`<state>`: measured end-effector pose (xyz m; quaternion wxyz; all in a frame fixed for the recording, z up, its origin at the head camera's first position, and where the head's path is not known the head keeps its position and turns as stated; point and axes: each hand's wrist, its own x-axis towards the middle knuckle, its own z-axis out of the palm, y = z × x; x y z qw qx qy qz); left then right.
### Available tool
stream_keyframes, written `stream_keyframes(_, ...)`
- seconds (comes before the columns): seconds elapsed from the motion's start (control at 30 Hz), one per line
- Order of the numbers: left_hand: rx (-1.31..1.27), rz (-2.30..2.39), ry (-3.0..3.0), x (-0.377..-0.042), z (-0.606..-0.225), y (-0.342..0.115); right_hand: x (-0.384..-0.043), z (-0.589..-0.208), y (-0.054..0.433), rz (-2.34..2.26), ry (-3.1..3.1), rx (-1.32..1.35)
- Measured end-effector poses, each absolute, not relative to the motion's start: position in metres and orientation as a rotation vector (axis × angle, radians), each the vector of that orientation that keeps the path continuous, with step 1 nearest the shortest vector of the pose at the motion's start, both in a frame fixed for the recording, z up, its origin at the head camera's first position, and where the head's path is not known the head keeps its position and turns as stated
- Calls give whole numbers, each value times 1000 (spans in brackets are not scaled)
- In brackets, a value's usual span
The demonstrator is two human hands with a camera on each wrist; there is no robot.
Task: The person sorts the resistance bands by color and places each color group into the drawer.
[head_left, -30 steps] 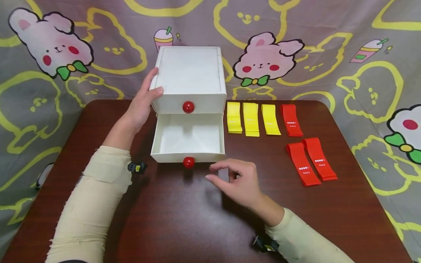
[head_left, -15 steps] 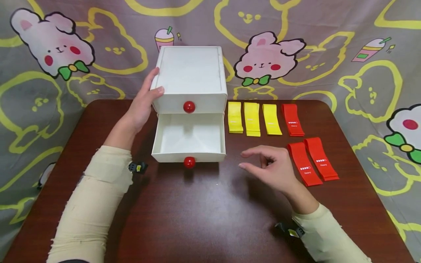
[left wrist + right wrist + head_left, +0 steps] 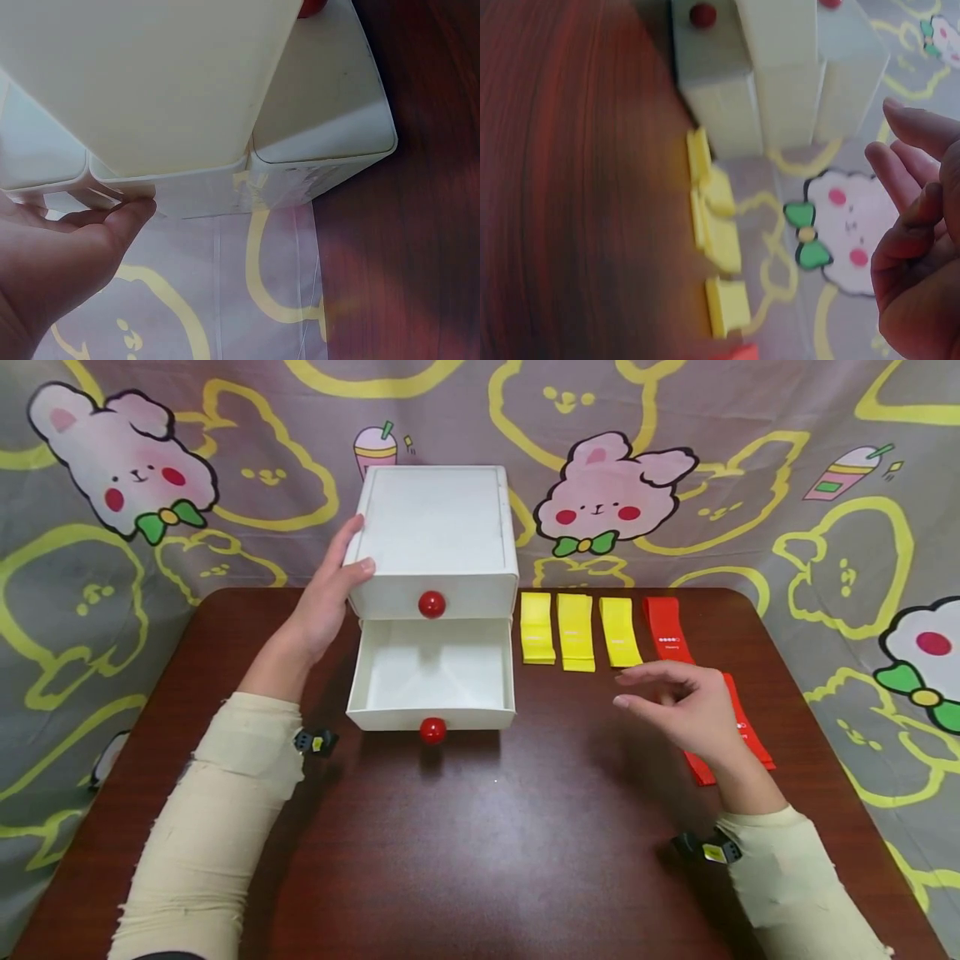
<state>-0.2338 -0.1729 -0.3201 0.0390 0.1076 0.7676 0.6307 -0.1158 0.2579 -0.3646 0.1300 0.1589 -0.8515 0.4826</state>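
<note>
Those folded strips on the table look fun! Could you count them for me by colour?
Yellow strips: 3
Red strips: 3 (two are largely hidden behind the right hand)
Total: 6

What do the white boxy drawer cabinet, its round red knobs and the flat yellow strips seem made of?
White boxy drawer cabinet: probably plastic, smooth and low-sheen; rounded edges suggest moulding.
Round red knobs: glossy, plastic or lacquered wood; bright highlights show the shine.
Flat yellow strips: matte, perhaps rubber or fabric; they lie folded in flat layers.
</note>
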Motion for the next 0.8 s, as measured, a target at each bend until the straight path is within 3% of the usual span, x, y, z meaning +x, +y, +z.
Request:
stream_keyframes(0.37, 321, 1903, 2366, -235, -321, -174, -146, -395, 323, 1321, -2653, 205)
stream_keyframes(0.8, 334, 1946, 2359, -236, -323, -173, -161, -412, 357, 1211, -2902, 4)
